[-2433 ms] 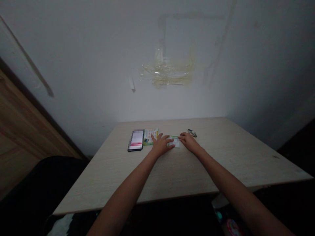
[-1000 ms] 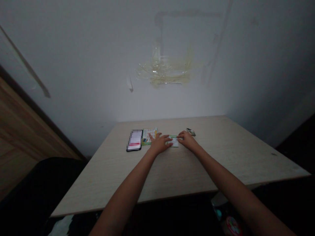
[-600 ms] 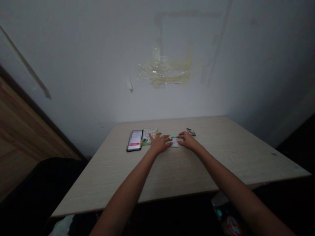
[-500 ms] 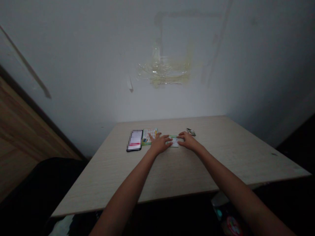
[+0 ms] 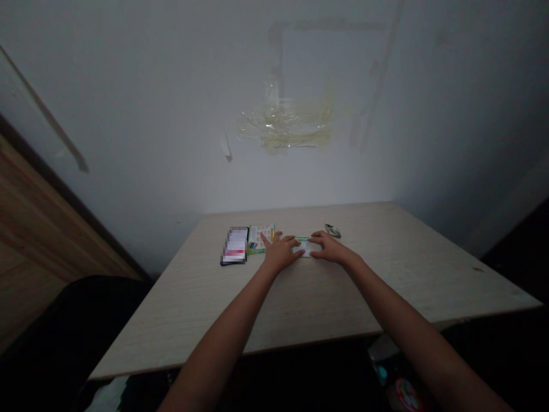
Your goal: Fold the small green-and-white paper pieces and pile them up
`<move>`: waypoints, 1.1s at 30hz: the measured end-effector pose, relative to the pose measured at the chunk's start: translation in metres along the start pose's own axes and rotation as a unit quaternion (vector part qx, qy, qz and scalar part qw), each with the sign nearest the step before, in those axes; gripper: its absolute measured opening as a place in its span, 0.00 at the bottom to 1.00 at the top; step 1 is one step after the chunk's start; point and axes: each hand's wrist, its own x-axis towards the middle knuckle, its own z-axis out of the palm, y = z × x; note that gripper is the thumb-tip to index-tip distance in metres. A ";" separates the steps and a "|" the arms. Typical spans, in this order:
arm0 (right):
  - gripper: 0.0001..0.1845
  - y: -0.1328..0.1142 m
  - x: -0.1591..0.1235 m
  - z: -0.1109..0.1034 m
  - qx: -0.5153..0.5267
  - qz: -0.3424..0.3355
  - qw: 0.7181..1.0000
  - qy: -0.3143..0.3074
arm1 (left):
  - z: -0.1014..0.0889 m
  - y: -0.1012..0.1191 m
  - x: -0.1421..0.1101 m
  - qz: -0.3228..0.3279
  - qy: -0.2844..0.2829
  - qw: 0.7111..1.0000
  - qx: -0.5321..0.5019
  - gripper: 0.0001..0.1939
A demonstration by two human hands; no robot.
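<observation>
A small white and green sheet or card (image 5: 304, 248) lies flat on the table between my hands. My left hand (image 5: 279, 252) is open, its fingers spread; thumb and fingertips rest on the card's left part. From the other side my right hand (image 5: 326, 247) touches the card's right edge, with thumb and fingers apart and slightly bent. Just left of my left hand lies a printed leaflet (image 5: 258, 236) with a green border and a yellow patch, partly covered by that hand. Behind my right hand sits a small dark and pale folded piece (image 5: 333, 230), whose kind I cannot make out.
A phone (image 5: 234, 246) with a blurred-out screen lies left of the leaflet on the pale wooden table (image 5: 300, 309). The table meets a wall (image 5: 171, 114) bearing clear tape (image 5: 295, 129). Dark objects stand below the table's front edge.
My view has shifted slightly since the oldest frame. Both hands stay at the card. My left thumb has moved slightly right and down, and my right wrist has shifted a little to the right.
</observation>
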 end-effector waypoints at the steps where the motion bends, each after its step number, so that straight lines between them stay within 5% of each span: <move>1: 0.31 0.001 0.000 0.000 0.003 -0.003 1.000 -0.002 | 0.000 0.001 0.000 -0.001 0.002 1.000 0.005 0.20; 8: 0.34 0.007 -0.002 0.003 0.026 -0.011 1.000 0.001 | 0.003 0.004 -0.002 -0.004 0.014 1.000 0.019 0.21; 19: 0.09 0.010 -0.002 0.004 0.093 -0.037 0.993 0.055 | 0.007 0.006 -0.005 -0.020 0.007 1.000 0.020 0.21; 33: 0.10 0.003 0.004 0.004 0.063 0.024 0.995 0.069 | 0.002 0.008 -0.006 -0.025 -0.011 0.999 0.015 0.22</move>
